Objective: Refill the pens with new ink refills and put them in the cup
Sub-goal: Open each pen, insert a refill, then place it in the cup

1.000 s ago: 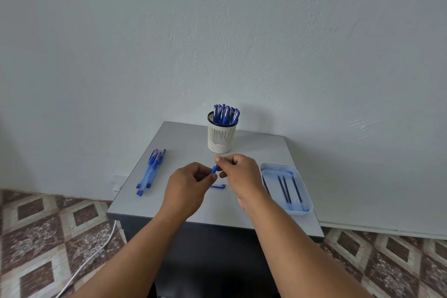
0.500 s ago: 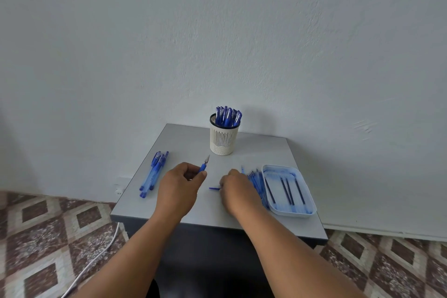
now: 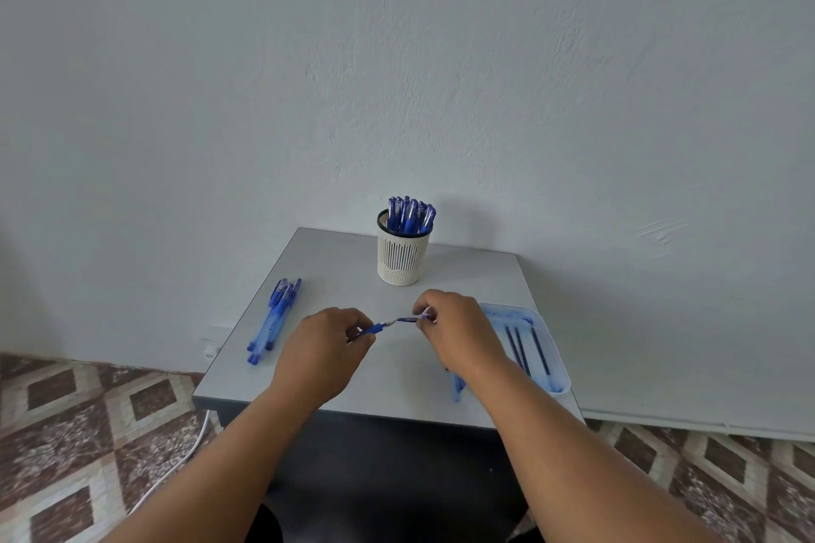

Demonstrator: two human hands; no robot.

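Both pinching: left hand [image 3: 324, 346] on pen tip piece [image 3: 372, 328], right hand [image 3: 456, 328] on blurred barrel [image 3: 408, 319]; both mostly hidden.

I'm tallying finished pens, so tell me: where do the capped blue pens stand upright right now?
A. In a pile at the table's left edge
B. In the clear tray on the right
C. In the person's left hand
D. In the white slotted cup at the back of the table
D: the capped pens stand upright in the white slotted cup at the back of the table.
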